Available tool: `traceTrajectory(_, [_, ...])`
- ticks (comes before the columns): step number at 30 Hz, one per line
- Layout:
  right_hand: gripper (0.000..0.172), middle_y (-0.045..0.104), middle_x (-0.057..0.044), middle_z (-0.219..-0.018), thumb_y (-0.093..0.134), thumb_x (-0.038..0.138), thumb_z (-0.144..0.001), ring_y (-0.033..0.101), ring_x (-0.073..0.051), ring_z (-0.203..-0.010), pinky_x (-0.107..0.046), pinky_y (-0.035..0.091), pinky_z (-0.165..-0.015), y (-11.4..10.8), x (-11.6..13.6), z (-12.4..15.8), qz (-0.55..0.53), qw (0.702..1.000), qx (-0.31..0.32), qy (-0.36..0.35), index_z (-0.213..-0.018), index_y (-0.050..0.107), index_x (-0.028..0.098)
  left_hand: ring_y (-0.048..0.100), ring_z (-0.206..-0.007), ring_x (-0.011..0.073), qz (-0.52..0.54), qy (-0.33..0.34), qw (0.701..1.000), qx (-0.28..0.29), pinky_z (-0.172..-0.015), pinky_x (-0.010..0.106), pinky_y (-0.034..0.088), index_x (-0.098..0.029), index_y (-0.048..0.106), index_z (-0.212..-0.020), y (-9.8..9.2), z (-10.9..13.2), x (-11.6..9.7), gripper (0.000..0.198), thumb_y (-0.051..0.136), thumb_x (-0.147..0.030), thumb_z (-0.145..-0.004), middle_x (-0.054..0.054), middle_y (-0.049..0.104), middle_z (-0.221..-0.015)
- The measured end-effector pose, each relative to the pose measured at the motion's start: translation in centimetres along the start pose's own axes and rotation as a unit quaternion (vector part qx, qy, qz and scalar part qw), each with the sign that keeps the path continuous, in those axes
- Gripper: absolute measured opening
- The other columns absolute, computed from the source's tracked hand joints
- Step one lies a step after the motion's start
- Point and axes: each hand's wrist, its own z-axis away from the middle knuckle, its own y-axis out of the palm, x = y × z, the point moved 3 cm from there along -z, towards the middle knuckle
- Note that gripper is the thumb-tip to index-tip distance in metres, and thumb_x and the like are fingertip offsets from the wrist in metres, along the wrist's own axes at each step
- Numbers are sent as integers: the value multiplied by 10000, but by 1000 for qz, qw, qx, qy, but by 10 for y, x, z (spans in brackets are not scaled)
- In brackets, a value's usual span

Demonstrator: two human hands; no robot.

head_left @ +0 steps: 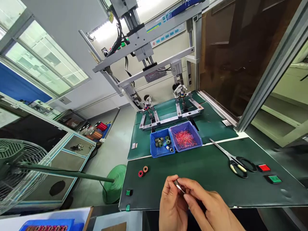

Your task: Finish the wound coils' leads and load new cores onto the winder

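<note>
My left hand [171, 202] is closed, its thumb and fingertips pinching a small dark ridged metal part [176, 183] just above the front edge of the table. My right hand [207, 202] meets it from the right. Between its thumb and forefinger is a thin, pale, shiny strip [180, 188] that touches or overlaps the dark part; its exact kind is too small to tell. Fingers hide most of both. Two small wound stators [143, 171], ringed in red and orange, lie on the green table to the left.
A blue bin [154, 154] holds dark stator cores; a purple bin [199, 143] holds red wire scraps. Scissors [231, 157] lie to the right, near red [264, 167] and green [274, 179] buttons. Behind stands a winding machine [168, 121]. A fan [62, 171] stands left.
</note>
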Motion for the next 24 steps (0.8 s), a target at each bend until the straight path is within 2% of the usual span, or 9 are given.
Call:
traceTrajectory(4, [353,738,14,-1178,408,201,-1011,741,-115,-955,-176,584,-814,-2,1,-2,-21,1000,8,19,-1324,514,327,661,-687,143,-8,-13,1000,19,-682,256,541,-229,786,-873,1,0,-1,253,884,-367,-686,26,714,-753])
traceTrajectory(8, [321,749,22,-1113,435,217,-1006,739,-106,-927,-148,575,-787,-5,3,-7,-63,997,7,34,-1283,556,325,673,-694,150,-6,1,1000,-4,-653,251,545,-226,779,-868,5,1,-3,254,880,-376,-690,35,732,-772])
traceTrajectory(11, [305,756,1,-1040,439,243,-1004,733,-104,-809,-137,573,-673,-3,1,-8,-78,996,4,53,-1263,589,297,678,-675,142,-5,5,1000,-6,-641,231,551,-225,780,-854,9,2,-3,242,894,-340,-675,28,736,-760])
traceTrajectory(14, [310,748,-13,-940,428,284,-1011,688,-100,-653,-144,547,-568,-1,-4,-6,-72,995,0,66,-1254,620,275,687,-686,119,-11,8,1000,-9,-711,201,563,-227,783,-862,9,1,-3,231,895,-310,-678,12,731,-758])
traceTrajectory(19, [314,721,-15,-838,443,336,-1010,620,-94,-565,-163,520,-551,-1,-8,-4,-91,993,-4,74,-1235,648,257,682,-702,101,-14,6,1000,0,-741,167,553,-221,785,-871,8,0,-1,224,881,-325,-698,11,730,-764])
traceTrajectory(21, [337,669,2,-708,434,390,-1016,578,-92,-513,-165,490,-508,-1,-8,-5,-123,987,6,107,-1206,664,235,669,-668,106,-12,5,1000,4,-721,197,561,-223,781,-868,7,-1,1,223,877,-336,-703,12,732,-763])
traceTrajectory(24, [464,532,42,-563,412,530,-1005,429,-73,-387,-157,363,-368,0,-9,-6,-194,963,41,185,-1202,663,193,661,-649,128,-3,2,1000,3,-673,241,563,-219,774,-865,4,-2,4,213,871,-330,-711,20,733,-760])
